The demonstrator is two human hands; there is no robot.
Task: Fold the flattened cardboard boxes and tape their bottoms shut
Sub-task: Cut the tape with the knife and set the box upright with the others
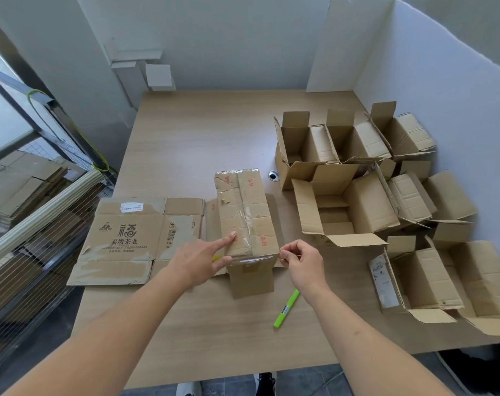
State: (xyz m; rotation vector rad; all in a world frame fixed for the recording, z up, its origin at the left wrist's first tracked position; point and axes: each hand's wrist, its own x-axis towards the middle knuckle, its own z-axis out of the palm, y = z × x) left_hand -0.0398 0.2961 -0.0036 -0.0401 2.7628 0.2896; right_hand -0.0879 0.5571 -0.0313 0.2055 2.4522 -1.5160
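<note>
Forearms: nearest my view, both reached out over the near edge of the bench (185, 324).
Left hand (198, 260): its grip was wide, the forefinger straight and pressing the clear tape (247, 221) down on the upturned bottom of the box in work (244, 215); it held nothing.
Right hand (301, 262): its grip was narrow, thumb and fingertips pinched at the near right corner of that box; I judged it was nipping the tape's end, though the film was too clear for me to be sure.
Box in work: it stood mid-bench, bottom up, flaps closed, a strip of tape running along the centre seam and over the near edge.
Done so far: about seven folded boxes (343, 201) sat open-topped in a cluster on the right side of the bench, well apart from my hands; I could not see their taped bottoms.
Left to do: one printed flat box (134, 238) lay just beside the box in work on the left, unfolded, with another flat partly under it; more flats (28, 181) were stacked on the rack off the bench.
Green cutter (286, 308): it lay on the bench near my right wrist, untouched.
Progress: I judged this box nearly sealed, and the job well past halfway on the bench.
</note>
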